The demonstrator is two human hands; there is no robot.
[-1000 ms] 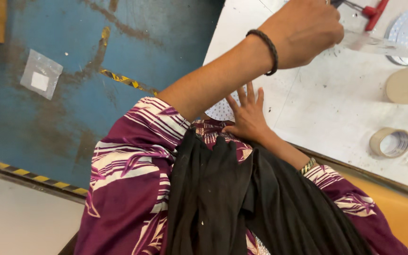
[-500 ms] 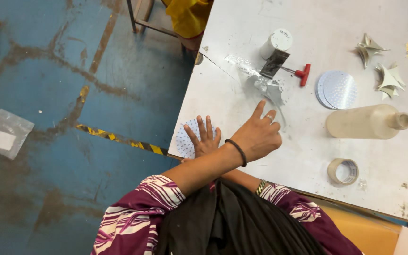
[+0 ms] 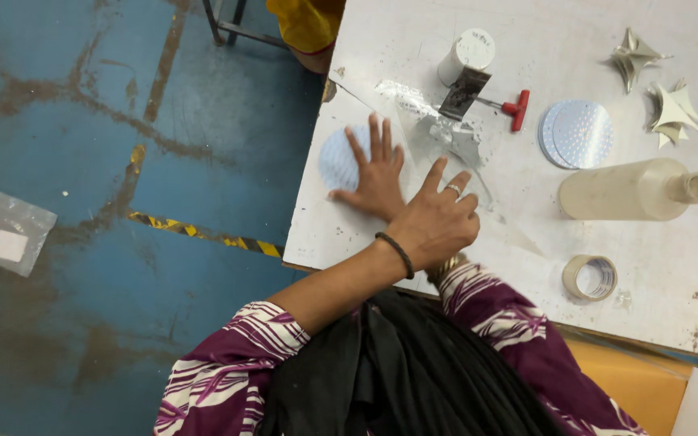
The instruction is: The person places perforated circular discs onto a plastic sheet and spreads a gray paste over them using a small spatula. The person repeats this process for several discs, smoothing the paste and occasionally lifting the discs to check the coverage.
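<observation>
My right hand [image 3: 375,176] lies flat, fingers spread, on a pale blue dotted paper disc [image 3: 334,157] near the left edge of the white table [image 3: 688,282]. My left hand [image 3: 436,220], with a ring and a black wristband, crosses over my right wrist. Its fingers are loosely curled, one finger points up, and it rests on a clear plastic sheet [image 3: 478,165]. It grips nothing that I can see. Just beyond the hands lies crumpled clear film beside a dark blade tool with a red handle [image 3: 517,109].
On the table are a white cylinder [image 3: 468,53], a stack of dotted discs [image 3: 578,133], folded paper stars [image 3: 670,105], a beige bottle on its side [image 3: 632,190] and a tape roll [image 3: 590,277]. Blue floor with a plastic bag [image 3: 11,234] lies to the left.
My left hand has come down from the red-handled tool to rest across my right wrist. My right hand has stayed flat on the disc. The view has shifted.
</observation>
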